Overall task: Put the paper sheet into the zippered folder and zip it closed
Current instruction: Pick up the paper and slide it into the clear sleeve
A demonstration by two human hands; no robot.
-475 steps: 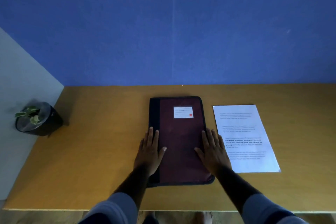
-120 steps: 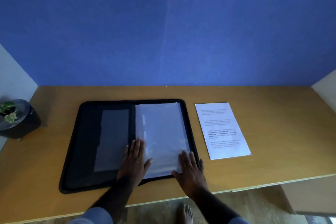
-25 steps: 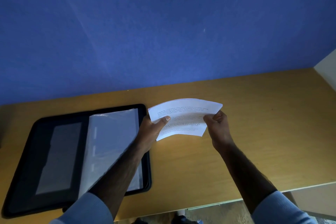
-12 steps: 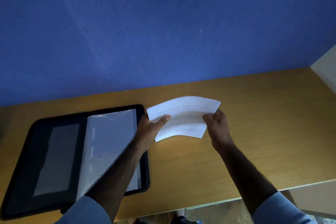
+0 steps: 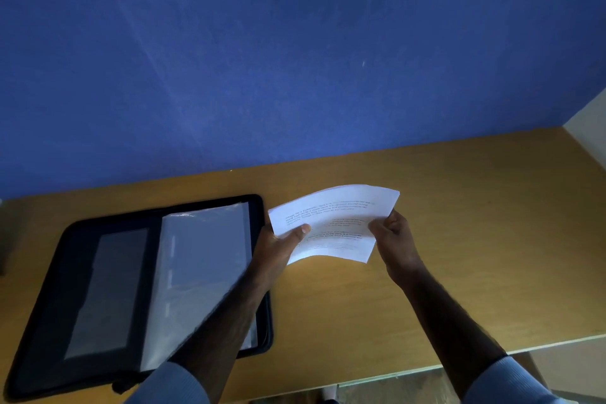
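Observation:
The black zippered folder [image 5: 49, 298] lies flat and unzipped at the left of the wooden desk, a grey pocket on its left half and clear plastic sleeves [image 5: 200, 259] on its right half. The printed paper sheet [image 5: 341, 210] is held up off the desk just right of the folder, bowed upward in the middle. My left hand [image 5: 278, 246] pinches its left edge, thumb on top, and my left forearm crosses over the folder's right half. My right hand [image 5: 393, 236] grips the sheet's right edge.
The wooden desk [image 5: 459, 239] runs to a blue wall [image 5: 295, 59] at the back and a pale side panel [image 5: 590, 128] at the far right. Its front edge [image 5: 492, 354] passes under my right forearm.
Over the last second the sheet stays held in both hands with hardly any movement. Before that, the folder was unzipped and laid flat, and the sheet was lifted off the desk.

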